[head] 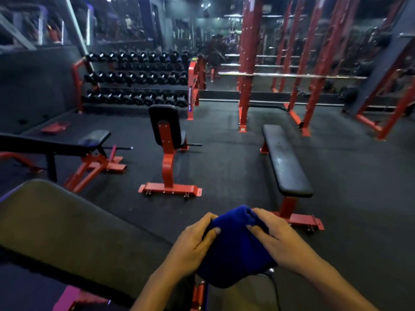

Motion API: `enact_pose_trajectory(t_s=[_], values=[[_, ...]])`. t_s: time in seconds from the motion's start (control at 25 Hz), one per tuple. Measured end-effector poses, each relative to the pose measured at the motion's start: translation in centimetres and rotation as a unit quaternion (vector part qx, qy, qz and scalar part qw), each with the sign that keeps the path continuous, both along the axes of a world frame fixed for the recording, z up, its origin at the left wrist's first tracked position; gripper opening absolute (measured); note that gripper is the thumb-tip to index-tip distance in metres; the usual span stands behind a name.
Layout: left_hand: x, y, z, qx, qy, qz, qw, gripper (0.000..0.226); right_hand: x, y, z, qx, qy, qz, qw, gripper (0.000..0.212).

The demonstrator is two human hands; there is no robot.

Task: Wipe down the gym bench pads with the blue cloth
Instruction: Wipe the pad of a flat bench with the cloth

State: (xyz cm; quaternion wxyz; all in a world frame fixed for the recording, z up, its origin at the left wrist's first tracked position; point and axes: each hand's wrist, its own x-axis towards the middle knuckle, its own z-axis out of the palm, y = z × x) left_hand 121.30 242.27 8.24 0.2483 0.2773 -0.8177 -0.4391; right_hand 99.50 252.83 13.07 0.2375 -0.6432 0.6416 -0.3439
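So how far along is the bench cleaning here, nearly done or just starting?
Nothing shows as done: no pad is visibly wiped. In hand: the left hand and right hand both grip the bunched blue cloth in the air beside the nearest pad, not touching it. Seemingly left: that pad, the flat bench, the upright seat and the adjustable bench.

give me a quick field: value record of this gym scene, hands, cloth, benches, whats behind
left hand: left hand grips the blue cloth
right hand: right hand grips the cloth's other side
cloth: bunched, held up between both hands, not on any pad
nearest pad: large dark pad, lower left
flat bench: flat bench, right of centre, red frame
upright seat: upright seat, centre
background: dumbbell rack; red racks
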Motion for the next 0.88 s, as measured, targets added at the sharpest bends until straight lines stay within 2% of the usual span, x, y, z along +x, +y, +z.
enact_pose_trajectory(t_s=[0.28, 0.44, 0.52, 0.72, 0.88], values=[[-7.1, 0.3, 2.4, -0.091, -0.009, 0.005, 0.996, 0.035, -5.8, 2.4, 0.2, 0.007, -0.098, -0.079, 0.992, 0.019], [-13.9, 1.3, 3.1, -0.09, -0.043, -0.023, 0.995, 0.051, -11.1, 4.6, 0.1, -0.004, -0.164, -0.132, 0.978, 0.028], [-18.8, 2.3, 3.1, -0.088, -0.052, -0.04, 0.994, 0.05, -15.3, 6.1, 0.1, -0.008, -0.178, -0.148, 0.973, 0.03], [-32.4, 6.6, 3.1, -0.075, -0.057, -0.058, 0.994, 0.028, -27.6, 10.6, 0.1, -0.031, -0.122, -0.142, 0.982, 0.021], [-43.0, 10.4, 3.9, -0.039, -0.037, -0.096, 0.994, 0.034, -37.2, 13.0, 0.0, -0.009, -0.057, -0.105, 0.993, 0.018]])
